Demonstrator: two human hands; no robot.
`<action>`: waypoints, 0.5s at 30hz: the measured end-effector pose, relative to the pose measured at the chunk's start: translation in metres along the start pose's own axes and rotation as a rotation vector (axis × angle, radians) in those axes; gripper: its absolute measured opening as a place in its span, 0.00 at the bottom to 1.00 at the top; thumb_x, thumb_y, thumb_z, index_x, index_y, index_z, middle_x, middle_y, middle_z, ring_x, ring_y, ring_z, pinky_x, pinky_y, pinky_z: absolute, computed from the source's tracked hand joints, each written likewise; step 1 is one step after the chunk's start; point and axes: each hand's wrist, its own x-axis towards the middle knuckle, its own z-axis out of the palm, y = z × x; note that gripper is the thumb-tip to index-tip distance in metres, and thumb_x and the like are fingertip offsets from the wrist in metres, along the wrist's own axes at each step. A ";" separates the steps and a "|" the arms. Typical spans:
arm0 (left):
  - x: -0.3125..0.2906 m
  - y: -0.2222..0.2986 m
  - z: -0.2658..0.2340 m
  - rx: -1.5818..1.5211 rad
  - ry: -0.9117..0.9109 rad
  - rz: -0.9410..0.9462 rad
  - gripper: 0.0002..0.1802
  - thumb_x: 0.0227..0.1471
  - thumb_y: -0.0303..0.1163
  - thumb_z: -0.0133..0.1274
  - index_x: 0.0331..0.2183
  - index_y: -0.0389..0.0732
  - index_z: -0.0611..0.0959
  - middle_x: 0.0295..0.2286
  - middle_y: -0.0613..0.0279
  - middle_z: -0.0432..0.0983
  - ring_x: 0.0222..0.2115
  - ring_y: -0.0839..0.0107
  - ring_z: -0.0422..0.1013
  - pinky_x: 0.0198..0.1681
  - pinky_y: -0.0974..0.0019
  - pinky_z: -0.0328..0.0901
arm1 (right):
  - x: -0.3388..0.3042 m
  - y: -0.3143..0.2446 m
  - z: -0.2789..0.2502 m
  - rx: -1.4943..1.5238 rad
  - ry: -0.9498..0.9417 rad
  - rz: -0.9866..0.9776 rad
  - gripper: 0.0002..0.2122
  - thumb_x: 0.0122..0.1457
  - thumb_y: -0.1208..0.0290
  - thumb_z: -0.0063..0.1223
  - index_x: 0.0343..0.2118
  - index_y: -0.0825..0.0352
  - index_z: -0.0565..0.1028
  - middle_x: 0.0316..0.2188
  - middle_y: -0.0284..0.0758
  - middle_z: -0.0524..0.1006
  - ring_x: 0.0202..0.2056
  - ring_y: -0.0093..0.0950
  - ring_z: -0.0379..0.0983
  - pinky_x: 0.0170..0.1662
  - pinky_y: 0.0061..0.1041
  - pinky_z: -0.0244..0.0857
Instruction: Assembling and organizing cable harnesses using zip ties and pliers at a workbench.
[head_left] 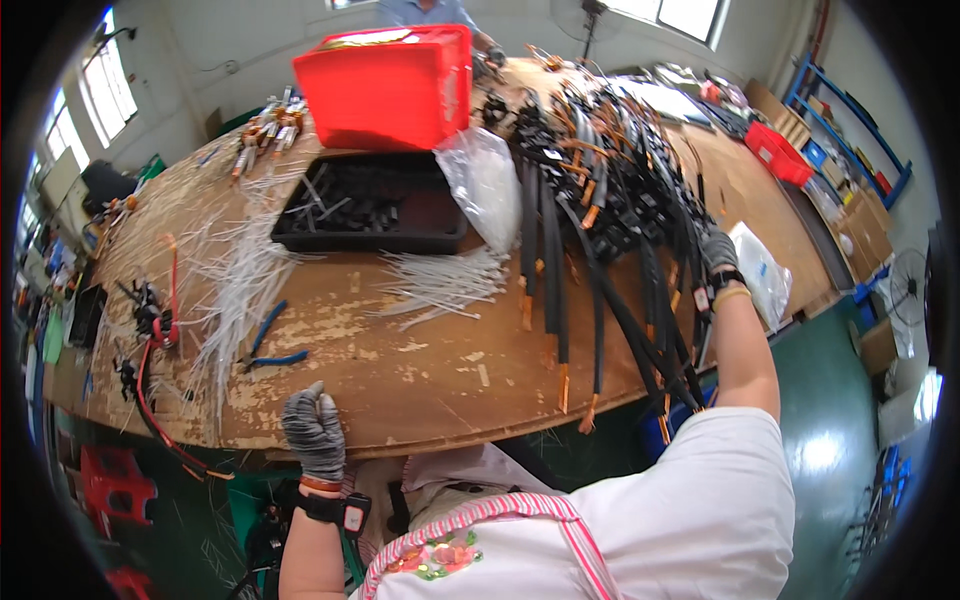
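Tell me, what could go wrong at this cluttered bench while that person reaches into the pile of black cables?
Several black cables hang over the table edge, copper ends dangling; a tug by the right hand might drag some to the floor. The cables lie tangled, so lifting one could pull its neighbours along. The loose white ties beside them lie spread out and could be swept away. The left hand rests at the edge, not steadying anything.

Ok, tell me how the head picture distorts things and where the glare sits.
Head view: fisheye bends the workbench edge into an arc, corners go black; windows blow out white, glare patches shine on the green floor; the left hand looks sharp, rim details smear.
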 end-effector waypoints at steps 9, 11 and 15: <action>-0.002 -0.002 -0.003 -0.067 0.023 -0.016 0.07 0.51 0.28 0.53 0.35 0.38 0.80 0.28 0.55 0.73 0.32 0.56 0.70 0.39 0.57 0.65 | -0.034 -0.092 -0.069 -0.179 0.109 -0.212 0.20 0.56 0.52 0.49 0.43 0.64 0.78 0.40 0.44 0.78 0.45 0.44 0.74 0.49 0.41 0.65; -0.001 -0.001 -0.004 -0.067 0.033 -0.019 0.07 0.51 0.28 0.53 0.35 0.39 0.80 0.28 0.55 0.73 0.32 0.56 0.70 0.39 0.57 0.65 | -0.065 -0.136 -0.069 0.148 0.201 -0.381 0.15 0.58 0.60 0.53 0.40 0.65 0.78 0.35 0.41 0.80 0.39 0.37 0.77 0.45 0.34 0.68; -0.001 -0.001 -0.001 -0.053 0.045 -0.004 0.08 0.51 0.28 0.53 0.35 0.39 0.80 0.28 0.56 0.74 0.32 0.57 0.70 0.39 0.57 0.65 | -0.154 -0.232 -0.075 1.146 -0.227 -0.500 0.10 0.58 0.72 0.57 0.42 0.66 0.76 0.33 0.30 0.79 0.36 0.18 0.73 0.40 0.17 0.66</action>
